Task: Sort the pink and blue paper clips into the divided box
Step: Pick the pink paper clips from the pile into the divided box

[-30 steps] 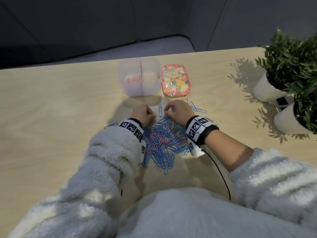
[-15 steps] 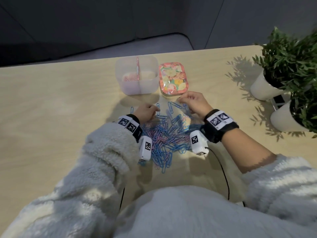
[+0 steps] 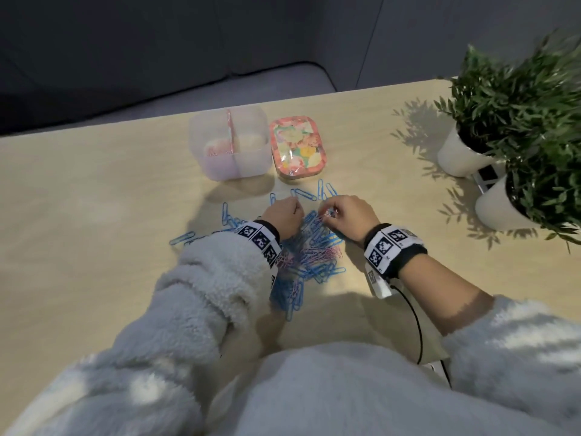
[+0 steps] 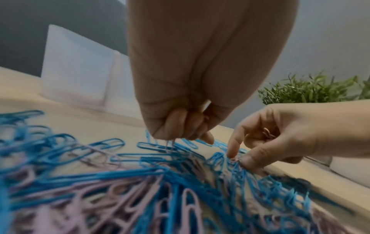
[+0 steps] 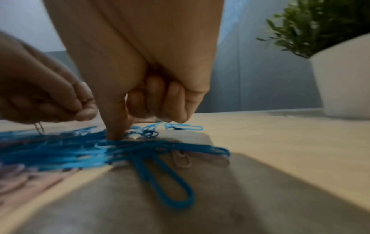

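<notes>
My right hand (image 3: 349, 217) has come back to the pile (image 3: 309, 253), pinching pink clips beside my left hand (image 3: 283, 217), also gripping pink clips; box (image 3: 231, 146) next.

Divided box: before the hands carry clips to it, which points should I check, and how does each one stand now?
1. Left hand grips pink clips: ok.
2. Right hand holds pink clips only, no blue: cannot tell; its fingertips are in the mixed pile.
3. Divided box open on top: ok.
4. Its left compartment holds pink: ok.
5. Floral tin beside the box, not in the way: ok.
</notes>
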A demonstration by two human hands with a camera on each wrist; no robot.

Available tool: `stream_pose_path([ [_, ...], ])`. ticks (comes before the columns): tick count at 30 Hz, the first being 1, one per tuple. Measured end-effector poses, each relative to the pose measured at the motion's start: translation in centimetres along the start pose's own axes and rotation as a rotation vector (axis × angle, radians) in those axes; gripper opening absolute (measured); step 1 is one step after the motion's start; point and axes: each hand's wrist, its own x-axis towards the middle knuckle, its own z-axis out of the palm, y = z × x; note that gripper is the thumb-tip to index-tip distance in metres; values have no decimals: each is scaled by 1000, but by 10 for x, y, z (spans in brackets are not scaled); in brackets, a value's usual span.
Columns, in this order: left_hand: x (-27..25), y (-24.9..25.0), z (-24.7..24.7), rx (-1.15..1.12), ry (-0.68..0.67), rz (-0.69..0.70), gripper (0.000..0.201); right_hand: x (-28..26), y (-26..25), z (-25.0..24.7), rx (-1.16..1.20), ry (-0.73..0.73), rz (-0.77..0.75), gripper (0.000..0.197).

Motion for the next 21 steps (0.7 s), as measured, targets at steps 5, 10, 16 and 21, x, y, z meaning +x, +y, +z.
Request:
stream_pose_path([
  [5, -12, -11, 5, 129, 106, -40, 32, 6, -2, -3, 181, 53, 51, 10],
  [10, -10, -11, 10, 166, 120, -49, 27, -2, 17, -17, 700, 146, 177, 28],
  [16, -9, -20, 2, 35, 119, -60, 20, -12, 26, -16, 906, 44, 365, 24],
  [21, -16, -30, -19, -8, 207, -83, 22, -15, 14, -5, 311, 55, 325, 22],
])
